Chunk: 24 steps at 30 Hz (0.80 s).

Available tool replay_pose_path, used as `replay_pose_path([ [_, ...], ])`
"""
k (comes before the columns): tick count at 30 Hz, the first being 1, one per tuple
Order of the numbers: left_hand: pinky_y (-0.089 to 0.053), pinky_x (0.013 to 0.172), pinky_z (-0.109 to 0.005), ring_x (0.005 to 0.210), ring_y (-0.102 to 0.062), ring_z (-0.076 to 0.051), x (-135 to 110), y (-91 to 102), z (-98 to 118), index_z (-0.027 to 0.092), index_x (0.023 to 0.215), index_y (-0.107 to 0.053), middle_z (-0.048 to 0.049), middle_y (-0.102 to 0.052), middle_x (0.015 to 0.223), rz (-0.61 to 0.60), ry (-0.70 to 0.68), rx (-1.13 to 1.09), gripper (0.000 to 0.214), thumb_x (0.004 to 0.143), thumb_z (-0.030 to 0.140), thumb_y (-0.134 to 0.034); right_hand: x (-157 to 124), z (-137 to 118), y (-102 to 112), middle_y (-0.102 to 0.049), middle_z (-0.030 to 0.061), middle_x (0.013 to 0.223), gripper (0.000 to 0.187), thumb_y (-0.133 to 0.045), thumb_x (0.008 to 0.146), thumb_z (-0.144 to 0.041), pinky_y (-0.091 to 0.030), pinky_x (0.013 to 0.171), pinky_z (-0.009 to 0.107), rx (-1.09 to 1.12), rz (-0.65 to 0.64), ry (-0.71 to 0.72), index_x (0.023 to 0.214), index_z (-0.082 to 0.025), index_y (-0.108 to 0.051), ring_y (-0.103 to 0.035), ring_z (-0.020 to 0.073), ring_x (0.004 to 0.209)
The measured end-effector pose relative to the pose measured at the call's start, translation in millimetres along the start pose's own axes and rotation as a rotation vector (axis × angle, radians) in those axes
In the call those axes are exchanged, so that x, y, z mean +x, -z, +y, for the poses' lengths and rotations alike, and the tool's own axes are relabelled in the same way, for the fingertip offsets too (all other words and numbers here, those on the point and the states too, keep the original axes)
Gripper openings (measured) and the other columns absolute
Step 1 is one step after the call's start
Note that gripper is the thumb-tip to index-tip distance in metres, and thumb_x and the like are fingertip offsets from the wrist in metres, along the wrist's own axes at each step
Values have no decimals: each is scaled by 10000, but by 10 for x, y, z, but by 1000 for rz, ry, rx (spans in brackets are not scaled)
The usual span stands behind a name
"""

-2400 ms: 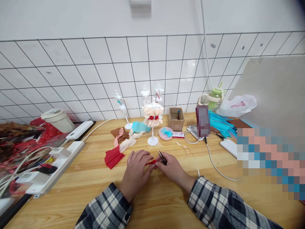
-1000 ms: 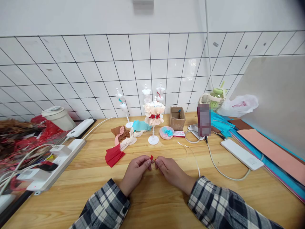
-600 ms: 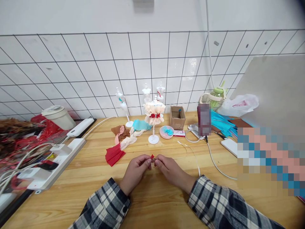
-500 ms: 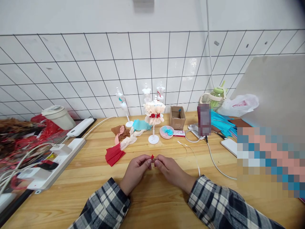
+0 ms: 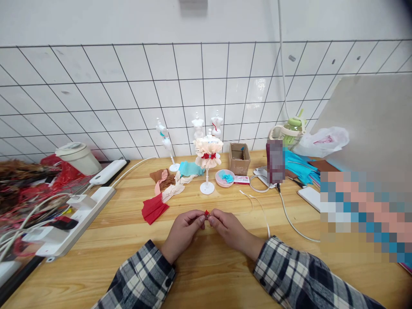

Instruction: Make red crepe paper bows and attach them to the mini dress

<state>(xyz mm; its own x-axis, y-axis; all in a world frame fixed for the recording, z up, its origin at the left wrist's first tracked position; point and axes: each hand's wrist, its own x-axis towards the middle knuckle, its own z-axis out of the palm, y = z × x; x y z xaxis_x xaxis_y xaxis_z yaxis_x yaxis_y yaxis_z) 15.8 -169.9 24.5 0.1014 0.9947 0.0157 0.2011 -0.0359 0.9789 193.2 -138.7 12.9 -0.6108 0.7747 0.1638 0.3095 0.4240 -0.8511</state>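
Out in front of the dressed dummy (image 5: 208,148), the left hand (image 5: 184,230) and right hand (image 5: 230,227) pinch a tiny red scrap (image 5: 207,212) with their fingertips. Left of the dummy lies red cloth (image 5: 155,209); right, a pink dish (image 5: 225,185).

A craft workspace: a wooden table (image 5: 214,270) stands before me against a white tiled wall (image 5: 186,96). On it, miniature mannequins (image 5: 198,123), one in a ruffled peach dress (image 5: 208,146), stand near coloured scraps (image 5: 155,209) and a box (image 5: 239,164). To my left lie a power strip (image 5: 72,229) and heaped red and brown material (image 5: 14,184).
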Motion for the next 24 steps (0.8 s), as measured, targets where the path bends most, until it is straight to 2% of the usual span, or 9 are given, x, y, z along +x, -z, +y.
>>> replay_pose_path([
  [8, -437, 656, -251, 640, -538, -144, 0, 1, 27, 158, 781, -689, -1, -607, 634, -9, -4, 6, 221, 789, 366, -612, 2, -10, -5, -531, -26, 680, 373, -345, 951, -456, -331, 572, 221, 33, 8, -25, 756, -191, -522, -460, 112, 625],
  [19, -442, 651, -254, 629, -542, -144, -4, 9, 29, 162, 780, -687, 2, -612, 631, -7, 1, -36, 217, 767, 370, -624, 6, -69, 16, -554, -11, 733, 395, -310, 958, -466, -371, 639, 231, 79, -42, -1, 813, -197, -560, -481, 126, 686],
  [24, -444, 655, -254, 637, -549, -147, 1, 13, 29, 157, 766, -685, -5, -617, 638, -12, 7, -1, 229, 777, 375, -616, 14, -46, 7, -497, -25, 653, 426, -298, 953, -484, -344, 581, 224, 56, -34, -21, 725, -193, -509, -447, 120, 625],
])
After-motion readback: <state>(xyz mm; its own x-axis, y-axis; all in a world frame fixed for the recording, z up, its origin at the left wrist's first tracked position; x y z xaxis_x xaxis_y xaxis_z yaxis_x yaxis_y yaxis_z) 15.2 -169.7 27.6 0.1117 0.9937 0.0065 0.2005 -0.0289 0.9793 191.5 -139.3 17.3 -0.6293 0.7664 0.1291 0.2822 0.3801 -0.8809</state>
